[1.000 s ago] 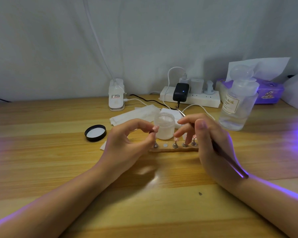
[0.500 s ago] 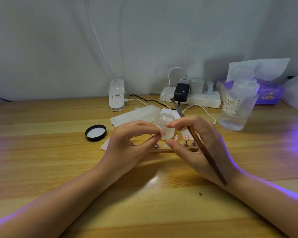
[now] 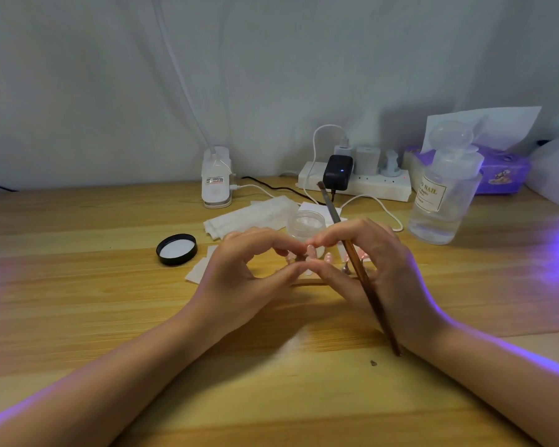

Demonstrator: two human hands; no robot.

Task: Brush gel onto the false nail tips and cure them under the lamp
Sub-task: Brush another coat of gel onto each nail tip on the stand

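1. While the left hand [image 3: 239, 279] and right hand [image 3: 368, 269] meet fingertip to fingertip over the holder [image 3: 307, 283], both pinch at one nail tip [image 3: 310, 251]; exactly who grips it, I cannot tell.
2. A second ago the hands were apart and the left alone pinched something; now they have closed together, so the tip is likely being seated or adjusted, not yet brushed.
3. The right hand also keeps the brush [image 3: 355, 262] tucked between its fingers, bristles now raised toward the power strip [image 3: 381, 188].
4. Just behind sits the open gel jar [image 3: 305, 225], its lid [image 3: 177, 249] well left on the surface [image 3: 78, 285].
5. A bottle [image 3: 439, 201] stands right; violet glow at the right edge suggests the lamp, unseen.
6. Wipes [image 3: 252, 216] and cables crowd the jar.
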